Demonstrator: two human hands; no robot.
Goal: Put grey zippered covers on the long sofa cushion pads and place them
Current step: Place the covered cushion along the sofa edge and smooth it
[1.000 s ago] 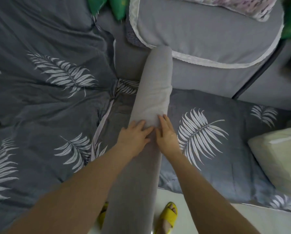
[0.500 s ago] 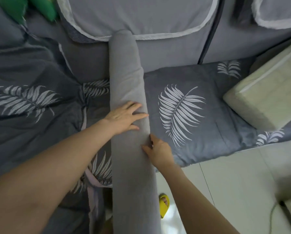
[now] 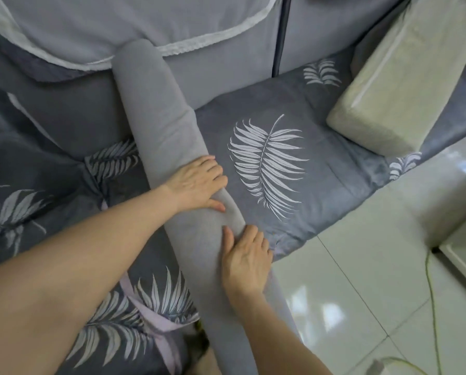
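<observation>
A long cushion pad in a plain grey cover (image 3: 161,115) stands on edge, running from the sofa back down over the seat towards me. My left hand (image 3: 198,186) lies flat on its upper edge, fingers curled over the right side. My right hand (image 3: 246,257) presses flat against the right side lower down, fingers pointing up. No zip shows from here. A bare pale-green cushion pad (image 3: 396,77) with no cover lies on the seat at the upper right.
The sofa seat carries a dark grey leaf-print cover (image 3: 294,163); the same fabric lies rumpled on the left (image 3: 31,201). Grey back cushions with white trim (image 3: 145,25) stand behind. Glossy white floor tiles (image 3: 361,293) and a thin cable (image 3: 431,301) are at right.
The view has swung right and the long cushion now slants left. My left hand slid to the cushion's top edge; my right hand moved lower down its right side.
</observation>
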